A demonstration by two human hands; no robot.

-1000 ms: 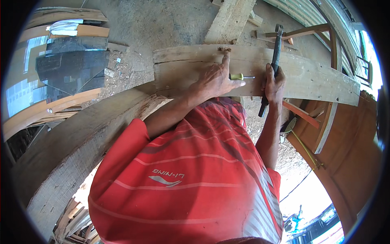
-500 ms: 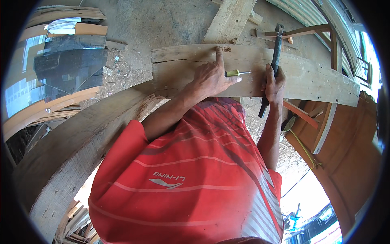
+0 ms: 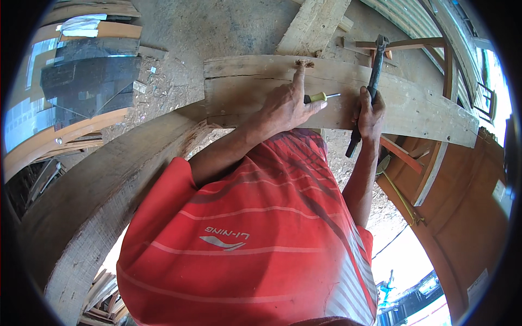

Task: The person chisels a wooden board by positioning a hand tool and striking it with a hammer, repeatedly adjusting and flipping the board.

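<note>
A screwdriver with a yellow-green and black handle is held in my left hand, its short metal shaft pointing right. That hand's index finger is stretched out over a thick wooden board, its tip beside a rough, dark chipped spot near the board's far edge. A long crack runs along the board's left part. My right hand is wrapped around the dark handle of a hammer, held upright over the board with its head at the far end. Part of the screwdriver handle is hidden by my fingers.
A large curved timber runs along my left. Beyond the board lies a pale plank. Dark glossy panels are stacked at the far left. A brown wooden panel and a wooden frame stand on the right.
My left hand with the screwdriver has shifted slightly right, the index fingertip moving along the chipped spot. The hammer's head has tipped a little to the right.
</note>
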